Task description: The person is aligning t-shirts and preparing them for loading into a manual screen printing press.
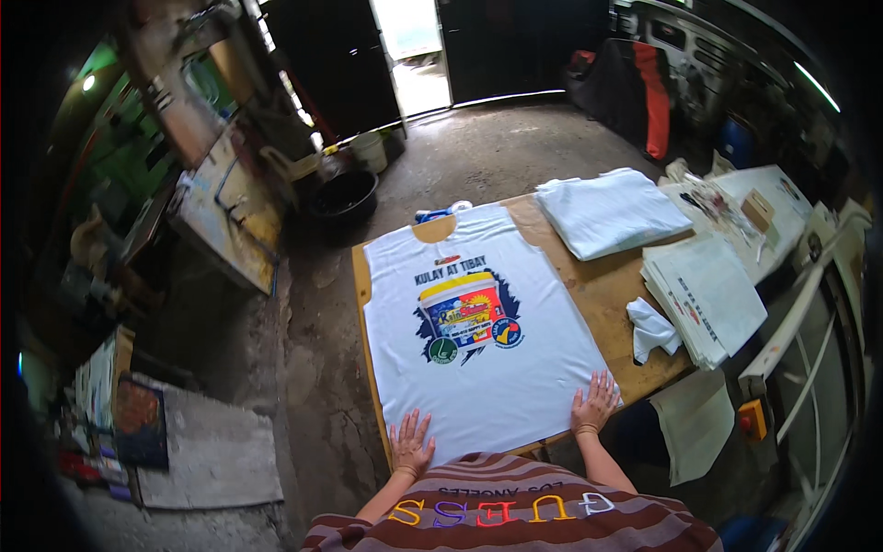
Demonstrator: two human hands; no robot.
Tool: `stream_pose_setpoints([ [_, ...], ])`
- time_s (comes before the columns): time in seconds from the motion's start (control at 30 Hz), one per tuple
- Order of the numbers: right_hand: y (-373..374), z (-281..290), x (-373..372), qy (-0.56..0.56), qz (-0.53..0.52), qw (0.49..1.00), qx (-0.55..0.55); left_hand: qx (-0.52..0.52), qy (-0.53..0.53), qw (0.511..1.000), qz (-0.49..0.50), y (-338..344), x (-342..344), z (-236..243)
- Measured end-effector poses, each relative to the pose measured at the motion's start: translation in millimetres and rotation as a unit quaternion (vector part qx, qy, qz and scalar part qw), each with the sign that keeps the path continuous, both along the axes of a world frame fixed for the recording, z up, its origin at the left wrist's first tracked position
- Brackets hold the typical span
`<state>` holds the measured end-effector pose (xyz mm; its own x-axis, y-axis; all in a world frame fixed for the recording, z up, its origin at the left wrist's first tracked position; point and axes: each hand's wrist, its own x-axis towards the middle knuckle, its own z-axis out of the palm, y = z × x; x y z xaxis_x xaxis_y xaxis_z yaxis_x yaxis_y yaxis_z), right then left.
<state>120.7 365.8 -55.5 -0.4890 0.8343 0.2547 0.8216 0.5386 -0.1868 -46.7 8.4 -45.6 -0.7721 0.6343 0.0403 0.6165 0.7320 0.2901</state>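
A white sleeveless shirt [497,396] lies spread flat on a brown board-topped table [635,368], its neck at the far end and its hem toward me. A colourful print of a paint bucket covers its upper middle. My left hand [410,444] rests on the near left corner of the hem, fingers spread. On the near right corner lies my right hand [595,405], palm down, its fingers also apart. Neither hand grasps anything.
A folded stack of white cloth [612,213] occupies the table's far right. Printed white sheets [704,299] and a crumpled white rag [653,329] lie nearer. A black basin [345,196] and a pale bucket [370,152] stand on the floor beyond, left. An orange box [752,420] is at right.
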Motion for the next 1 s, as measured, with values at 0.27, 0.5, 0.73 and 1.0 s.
stream_pose_setpoints([
  [0.27,7.4,-2.4,-12.9,0.070,0.045,0.996,-0.034,-0.047,-0.025,0.998,0.028,10.7,-4.6,-20.2],
  [0.5,-41.0,17.6,96.8,0.055,-0.149,0.983,-0.094,0.099,-0.130,0.954,-0.250,165.7,28.4,40.9],
  [0.73,-199.6,-63.9,319.5,-0.028,-0.385,0.764,-0.518,-0.092,-0.028,0.898,-0.429,178.7,72.9,24.2],
  [1.0,-378.9,-96.6,405.8,-0.061,-0.448,0.699,-0.554,-0.111,-0.013,0.915,-0.388,171.4,84.2,23.7],
])
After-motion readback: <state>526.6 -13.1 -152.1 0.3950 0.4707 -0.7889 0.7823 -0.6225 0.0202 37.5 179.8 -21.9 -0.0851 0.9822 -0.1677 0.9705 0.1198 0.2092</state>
